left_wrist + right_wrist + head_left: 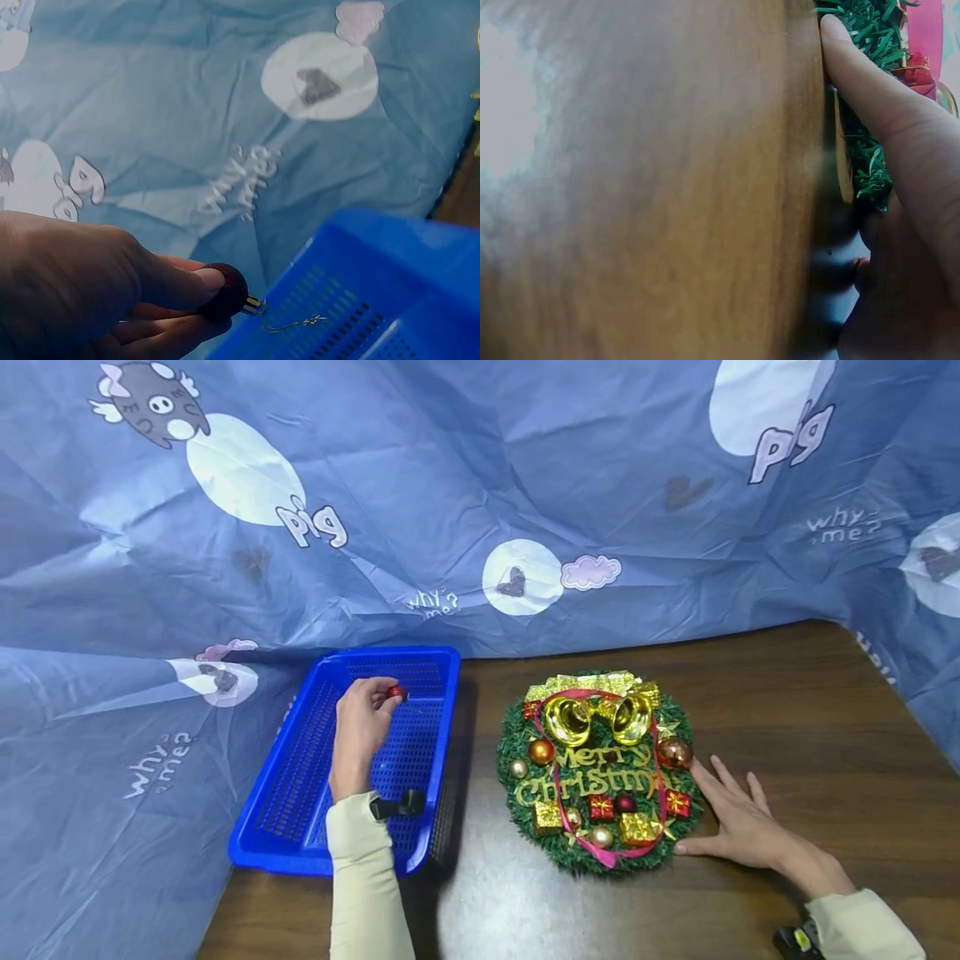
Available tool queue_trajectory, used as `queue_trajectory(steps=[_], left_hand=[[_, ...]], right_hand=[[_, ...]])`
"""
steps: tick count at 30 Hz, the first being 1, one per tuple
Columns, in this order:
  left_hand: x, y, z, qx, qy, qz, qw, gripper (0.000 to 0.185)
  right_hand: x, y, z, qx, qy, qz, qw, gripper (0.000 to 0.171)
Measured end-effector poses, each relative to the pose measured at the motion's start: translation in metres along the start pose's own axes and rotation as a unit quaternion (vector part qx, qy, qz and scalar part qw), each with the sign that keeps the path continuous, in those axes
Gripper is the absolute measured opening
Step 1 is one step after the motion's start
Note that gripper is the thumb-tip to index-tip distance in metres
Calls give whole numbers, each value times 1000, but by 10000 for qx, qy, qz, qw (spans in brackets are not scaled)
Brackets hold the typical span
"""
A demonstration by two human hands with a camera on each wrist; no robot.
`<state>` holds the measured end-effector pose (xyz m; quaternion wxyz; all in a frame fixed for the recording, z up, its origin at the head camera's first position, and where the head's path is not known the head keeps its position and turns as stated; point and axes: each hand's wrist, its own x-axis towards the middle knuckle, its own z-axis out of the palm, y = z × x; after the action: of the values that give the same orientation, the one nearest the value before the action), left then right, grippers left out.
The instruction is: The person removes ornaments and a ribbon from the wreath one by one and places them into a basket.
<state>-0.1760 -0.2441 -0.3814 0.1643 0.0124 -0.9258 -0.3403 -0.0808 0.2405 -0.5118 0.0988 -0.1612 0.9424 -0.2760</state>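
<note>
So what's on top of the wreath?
Two gold bells, gold lettering, a pink ribbon, baubles, gift boxes and other trimmings sit on the wreath. What lies directly beneath them is covered.

Wood-grained counter (667,202) fills most of the right wrist view, with a white glare at its left side. Along the right edge comes the right hand (922,176), its thumb straight and pointing up and to the left, the tip at the rim of some green tinsel (874,34). More tinsel shows below the thumb. Beyond it are a bright pink ribbon (926,34) and, just beneath, a red piece (916,71) with gold trim. Lower down, the other fingers are dim and partly hidden, beside dark, blurred bands.
</note>
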Motion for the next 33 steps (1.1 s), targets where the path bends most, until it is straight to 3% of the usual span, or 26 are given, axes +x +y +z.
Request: queue_trajectory(steps=[10,21,29,33], left_hand=[[5,-18,7,201,-594,-402,9972,23],[7,-35,20,567,-1447,-718,9852,19],[7,-41,22,1091,-1985,-1102,9678,18],[5,-42,22,1187,-2235,-1475,9561,20]], right_hand=[[0,0,0,48,-121,90,9999,124],[0,0,-1,7,-104,110,9999,125],[2,0,-1,-17,-122,123,9998,126],[2,0,-2,-6,-145,118,9998,125]])
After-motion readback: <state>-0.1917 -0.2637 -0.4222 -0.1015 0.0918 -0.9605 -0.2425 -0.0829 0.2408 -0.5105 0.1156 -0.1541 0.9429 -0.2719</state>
